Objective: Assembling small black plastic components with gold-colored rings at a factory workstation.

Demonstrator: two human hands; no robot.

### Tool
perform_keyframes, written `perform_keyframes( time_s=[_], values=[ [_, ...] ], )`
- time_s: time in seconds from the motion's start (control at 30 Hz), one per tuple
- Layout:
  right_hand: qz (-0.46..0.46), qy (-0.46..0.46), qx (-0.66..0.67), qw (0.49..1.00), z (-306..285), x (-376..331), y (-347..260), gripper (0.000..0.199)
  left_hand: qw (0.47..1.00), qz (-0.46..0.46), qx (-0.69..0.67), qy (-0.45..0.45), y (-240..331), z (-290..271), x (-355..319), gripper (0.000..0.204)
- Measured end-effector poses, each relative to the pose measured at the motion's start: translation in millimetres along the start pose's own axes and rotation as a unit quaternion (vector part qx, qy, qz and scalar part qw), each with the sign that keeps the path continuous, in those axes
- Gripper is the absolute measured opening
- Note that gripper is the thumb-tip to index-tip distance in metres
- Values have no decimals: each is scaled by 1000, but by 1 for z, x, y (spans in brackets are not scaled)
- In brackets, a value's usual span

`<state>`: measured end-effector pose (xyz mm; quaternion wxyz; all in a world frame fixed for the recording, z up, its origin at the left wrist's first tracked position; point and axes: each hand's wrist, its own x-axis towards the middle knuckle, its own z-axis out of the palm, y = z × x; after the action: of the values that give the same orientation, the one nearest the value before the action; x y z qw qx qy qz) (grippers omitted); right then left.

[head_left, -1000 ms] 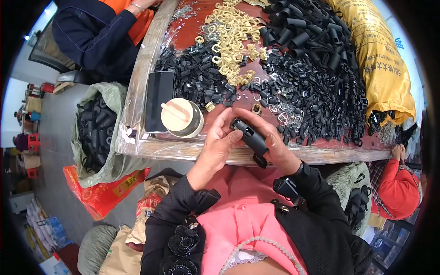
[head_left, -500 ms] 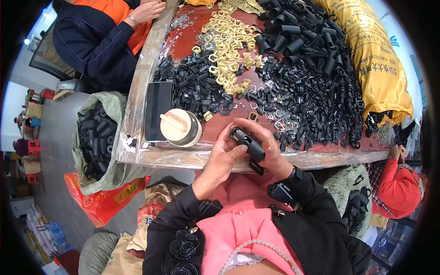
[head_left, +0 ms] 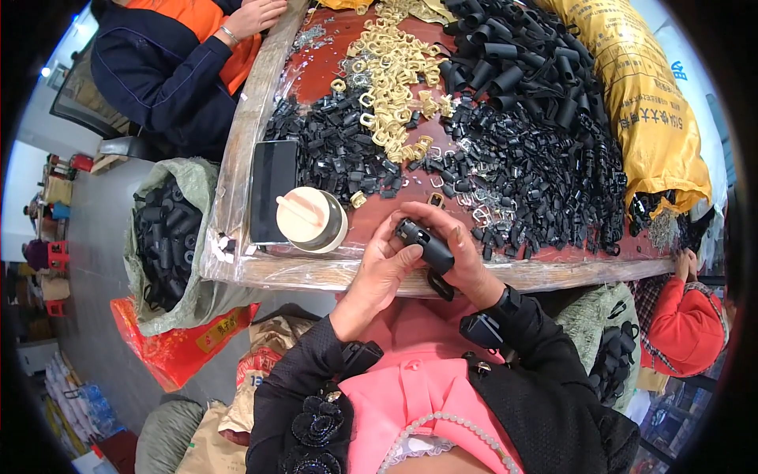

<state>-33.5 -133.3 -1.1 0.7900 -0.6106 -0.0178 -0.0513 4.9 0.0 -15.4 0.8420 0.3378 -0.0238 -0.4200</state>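
A black plastic tube (head_left: 427, 248), with slots cut into its far end and a short black strap loop (head_left: 440, 286) at its near end, is held in both hands over the table's front edge. My left hand (head_left: 377, 272) grips its left side, the thumb pressed along it. Curled around the far and right sides, my right hand (head_left: 467, 265) closes on the same tube. A small loose brassy ring-shaped piece (head_left: 436, 201) lies on the table just beyond my fingers. Small black plastic parts (head_left: 545, 170) and metal loops are heaped beyond my right hand.
Left of my hands stand a lidded jar (head_left: 304, 223) and a dark phone (head_left: 273, 186). Pale yellow buckles (head_left: 399, 71), more small black parts (head_left: 335, 146) and black tubes (head_left: 517, 59) are piled farther back. A sack of tubes (head_left: 207, 225) stands left; a co-worker's hand (head_left: 259, 16) rests far left.
The tube has tilted very slightly in my hands, and my right fingers have shifted a little around it. Both hands keep hold of it.
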Motion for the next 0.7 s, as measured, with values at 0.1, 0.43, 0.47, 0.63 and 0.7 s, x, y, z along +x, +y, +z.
perform_keyframes(
  time_s=[0.1, 0.43, 0.47, 0.63, 0.7],
  values=[
    [0, -3, 17, 1000, 1, 0, -1, 83, 1000, 2, -3, 1, -1, -1, 0, 58],
    [-16, -10, 38, 999, -2, -2, 5, 81, 1000, 2, 2, -9, -2, 3, 0, 61],
    [-17, -8, 37, 999, -2, -1, 6, 81, 1000, 0, 2, -10, -2, 2, 0, 61],
    [-25, -1, 43, 999, 0, -1, 6, 82, 1000, 1, 3, -18, -3, 0, -1, 61],
    [-28, 1, 44, 999, 0, -1, 5, 82, 1000, 10, 12, -16, -3, 1, -1, 48]
  ],
)
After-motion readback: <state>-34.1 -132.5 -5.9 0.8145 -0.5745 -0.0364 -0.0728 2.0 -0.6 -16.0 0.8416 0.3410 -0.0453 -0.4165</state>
